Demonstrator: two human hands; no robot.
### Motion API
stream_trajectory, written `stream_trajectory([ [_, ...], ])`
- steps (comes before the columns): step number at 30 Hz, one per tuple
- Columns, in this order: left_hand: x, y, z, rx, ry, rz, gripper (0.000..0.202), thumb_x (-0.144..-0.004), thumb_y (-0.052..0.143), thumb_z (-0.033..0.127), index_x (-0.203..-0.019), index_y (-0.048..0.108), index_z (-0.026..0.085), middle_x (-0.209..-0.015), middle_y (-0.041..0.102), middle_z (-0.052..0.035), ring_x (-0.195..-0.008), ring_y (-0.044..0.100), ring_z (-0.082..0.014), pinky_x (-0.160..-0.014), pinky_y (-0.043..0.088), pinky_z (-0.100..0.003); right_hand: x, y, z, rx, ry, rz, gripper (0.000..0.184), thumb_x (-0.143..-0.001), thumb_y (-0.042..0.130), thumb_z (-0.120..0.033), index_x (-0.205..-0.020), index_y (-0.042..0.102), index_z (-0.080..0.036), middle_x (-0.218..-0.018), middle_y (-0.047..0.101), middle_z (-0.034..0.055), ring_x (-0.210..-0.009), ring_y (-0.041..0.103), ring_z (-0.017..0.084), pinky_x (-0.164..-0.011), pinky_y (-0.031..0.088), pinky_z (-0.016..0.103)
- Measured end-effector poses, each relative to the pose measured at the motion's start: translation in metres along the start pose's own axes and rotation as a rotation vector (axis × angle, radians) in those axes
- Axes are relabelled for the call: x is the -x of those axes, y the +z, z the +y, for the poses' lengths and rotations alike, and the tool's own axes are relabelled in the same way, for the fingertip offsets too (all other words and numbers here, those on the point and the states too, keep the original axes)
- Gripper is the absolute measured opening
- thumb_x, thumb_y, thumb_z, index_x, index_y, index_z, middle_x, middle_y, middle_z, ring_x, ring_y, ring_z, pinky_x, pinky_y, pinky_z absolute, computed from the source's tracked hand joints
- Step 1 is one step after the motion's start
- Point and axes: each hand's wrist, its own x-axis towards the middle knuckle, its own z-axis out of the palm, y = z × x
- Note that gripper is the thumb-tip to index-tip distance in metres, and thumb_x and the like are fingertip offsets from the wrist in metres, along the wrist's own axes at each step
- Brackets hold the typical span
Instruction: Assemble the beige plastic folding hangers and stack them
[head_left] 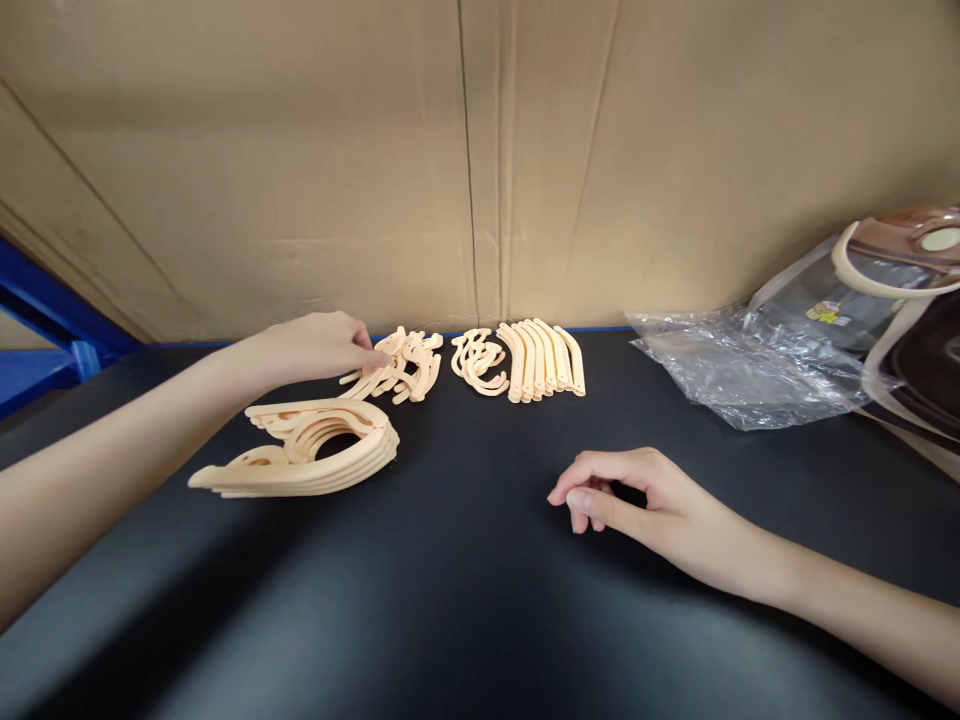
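My left hand (319,347) reaches to the back of the black table, its thumb and fingers closed at the left edge of a jumbled pile of small cream plastic pieces (416,368). The fingertips seem to pinch one of these pieces. Below that wrist lies a stack of larger curved cream parts (352,465) that look like hanger bodies. Right of the pile are cream hook-shaped pieces (474,360), then a neat row of bent cream strips (544,360). My right hand (630,497) hovers or rests over the table at centre right, fingers loosely curled to the thumb, holding nothing visible.
A crinkled clear plastic bag (750,370) lies at the back right, beside a clear and brown bag-like item (862,300). Cardboard (360,160) stands upright along the table's back edge. A blue metal frame (52,320) is at the left.
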Motion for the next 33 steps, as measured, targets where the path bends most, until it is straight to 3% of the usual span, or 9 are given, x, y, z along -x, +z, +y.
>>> stream_trajectory([
  [6,-0.007,-0.001,-0.003,0.15,0.021,-0.106,0.031,-0.095,0.059,0.044,-0.099,0.064,0.014,-0.092,0.066,-0.0039,-0.081,0.063,-0.0165,-0.071,0.054,-0.033,-0.001,0.0,0.001,-0.017,0.002,-0.007,0.033,-0.097,0.053,-0.047,-0.096,0.072,-0.019,-0.078,0.069,0.0024,-0.071,0.06,0.015,-0.065,0.044,0.028],
  [13,-0.012,-0.002,-0.004,0.239,0.018,-0.085,0.028,-0.095,0.06,0.04,-0.104,0.063,0.014,-0.094,0.065,-0.0038,-0.078,0.062,-0.0153,-0.069,0.054,-0.031,-0.001,0.0,0.002,-0.028,-0.002,-0.008,0.034,-0.098,0.053,-0.047,-0.097,0.072,-0.02,-0.078,0.069,0.0021,-0.071,0.059,0.014,-0.065,0.043,0.027],
  [18,-0.016,0.002,-0.004,0.245,0.033,-0.029,0.035,-0.096,0.058,0.042,-0.117,0.059,0.015,-0.102,0.065,-0.0056,-0.082,0.064,-0.0169,-0.072,0.056,-0.034,-0.001,-0.001,0.003,-0.026,-0.004,-0.008,0.034,-0.097,0.053,-0.048,-0.097,0.072,-0.02,-0.078,0.069,0.0022,-0.07,0.06,0.015,-0.064,0.043,0.027],
  [25,-0.022,0.005,-0.002,0.216,0.039,0.018,0.032,-0.096,0.06,0.039,-0.118,0.061,0.015,-0.114,0.064,-0.0077,-0.096,0.065,-0.0216,-0.083,0.057,-0.041,-0.001,0.0,0.001,-0.018,-0.005,-0.006,0.034,-0.098,0.053,-0.048,-0.097,0.072,-0.02,-0.078,0.07,0.002,-0.071,0.06,0.015,-0.065,0.044,0.027],
  [33,-0.027,0.004,-0.005,0.24,0.06,-0.019,0.03,-0.096,0.06,0.037,-0.116,0.061,0.015,-0.114,0.065,-0.0082,-0.097,0.065,-0.0211,-0.083,0.057,-0.041,0.0,0.0,0.001,-0.022,0.0,-0.005,0.033,-0.097,0.053,-0.046,-0.096,0.072,-0.02,-0.077,0.07,0.0022,-0.071,0.06,0.015,-0.065,0.044,0.027],
])
